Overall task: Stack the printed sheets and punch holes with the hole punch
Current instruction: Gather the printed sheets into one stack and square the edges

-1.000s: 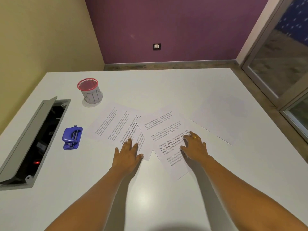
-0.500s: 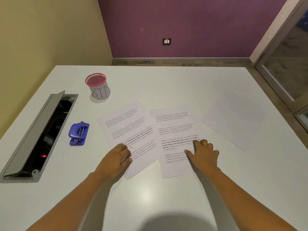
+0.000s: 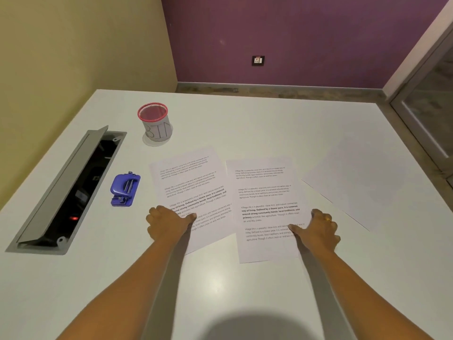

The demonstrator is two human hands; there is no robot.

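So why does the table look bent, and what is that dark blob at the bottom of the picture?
Head view: the wide-angle lens bows the table edges and walls; the blob looks like a shadow, probably of the wearer's head, cast by light from above. A soft glare patch sits between the forearms. The printed sheets stay sharp enough to read the bold lines.

Blue hole punch [image 3: 125, 189], red-rimmed grey cup [image 3: 155, 123], white table [image 3: 245, 123], purple wall [image 3: 294, 33].
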